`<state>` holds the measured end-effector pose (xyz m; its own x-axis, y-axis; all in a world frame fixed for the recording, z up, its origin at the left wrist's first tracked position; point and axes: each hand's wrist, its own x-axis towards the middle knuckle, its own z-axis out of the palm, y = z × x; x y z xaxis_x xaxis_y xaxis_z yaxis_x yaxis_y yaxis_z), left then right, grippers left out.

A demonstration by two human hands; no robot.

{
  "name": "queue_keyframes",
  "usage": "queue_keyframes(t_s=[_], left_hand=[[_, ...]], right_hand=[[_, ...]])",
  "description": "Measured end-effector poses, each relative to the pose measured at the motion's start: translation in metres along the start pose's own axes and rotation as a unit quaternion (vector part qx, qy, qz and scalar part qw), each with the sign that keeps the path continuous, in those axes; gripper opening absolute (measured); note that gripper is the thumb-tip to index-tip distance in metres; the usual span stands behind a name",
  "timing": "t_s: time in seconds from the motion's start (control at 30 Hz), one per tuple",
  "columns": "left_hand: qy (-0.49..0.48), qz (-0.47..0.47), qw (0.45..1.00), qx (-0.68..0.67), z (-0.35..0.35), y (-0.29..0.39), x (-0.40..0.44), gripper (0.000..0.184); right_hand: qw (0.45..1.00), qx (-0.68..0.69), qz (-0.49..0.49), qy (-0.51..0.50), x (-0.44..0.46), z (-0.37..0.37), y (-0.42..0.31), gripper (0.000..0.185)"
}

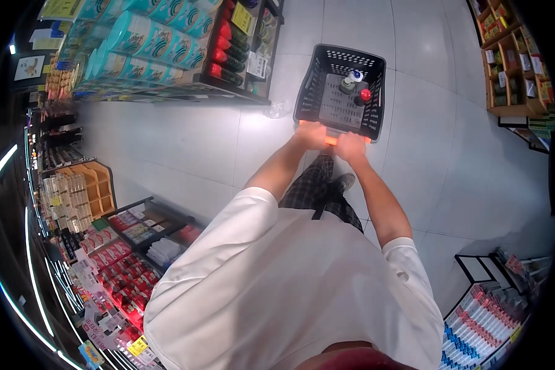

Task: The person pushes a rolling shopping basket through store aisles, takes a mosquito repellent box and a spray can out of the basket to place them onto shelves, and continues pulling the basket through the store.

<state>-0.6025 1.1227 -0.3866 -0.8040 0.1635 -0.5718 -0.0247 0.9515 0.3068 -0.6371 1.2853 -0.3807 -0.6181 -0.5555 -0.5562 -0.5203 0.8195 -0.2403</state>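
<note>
My left hand (pixel 312 135) and my right hand (pixel 351 147) are both closed round the orange handle (pixel 331 141) of a black shopping basket (pixel 302 92). The basket stands in front of my feet, and its sides are perforated. Inside it, towards the right, lie a container with a white and blue top (pixel 355 76), a dark greenish container (pixel 347 86) and a red-topped item (pixel 365 95). Their labels are too small to read.
Teal cylindrical packs (pixel 154 40) and red-topped bottles (pixel 225 55) fill a shelf at the upper left. Crumpled clear plastic (pixel 279 110) lies on the floor. Wooden shelving (pixel 517 61) stands at right, with red-packaged goods (pixel 126 277) lower left and toothbrush-like packs (pixel 478 327) lower right.
</note>
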Motion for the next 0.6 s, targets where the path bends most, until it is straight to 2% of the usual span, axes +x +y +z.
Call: queue_keyframes(t_s=[0.03,0.17,0.33,0.43,0.47,0.6], left_hand=[[-0.008,-0.004,1.0,-0.003,-0.006,-0.001,0.005,0.04],[0.092,0.0,0.996,-0.019,-0.013,-0.016,0.039,0.034],[0.167,0.021,0.986,-0.013,-0.048,-0.024,0.073,0.033],[0.146,0.024,0.989,-0.016,-0.058,-0.039,0.112,0.032],[0.206,0.039,0.977,-0.027,-0.057,-0.044,0.121,0.032],[0.096,-0.017,0.993,-0.06,-0.119,-0.043,0.145,0.035]], right_hand=[[1.0,-0.003,-0.006,-0.004,0.006,-0.006,0.002,0.026],[0.999,0.021,0.007,0.024,0.049,-0.014,0.021,0.029],[1.0,0.001,0.002,0.017,0.084,-0.067,0.038,0.032],[1.0,-0.014,-0.002,0.013,0.111,-0.09,0.049,0.033],[1.0,-0.019,-0.001,0.009,0.123,-0.096,0.053,0.033],[0.998,-0.053,0.017,-0.002,0.169,-0.118,0.068,0.029]])
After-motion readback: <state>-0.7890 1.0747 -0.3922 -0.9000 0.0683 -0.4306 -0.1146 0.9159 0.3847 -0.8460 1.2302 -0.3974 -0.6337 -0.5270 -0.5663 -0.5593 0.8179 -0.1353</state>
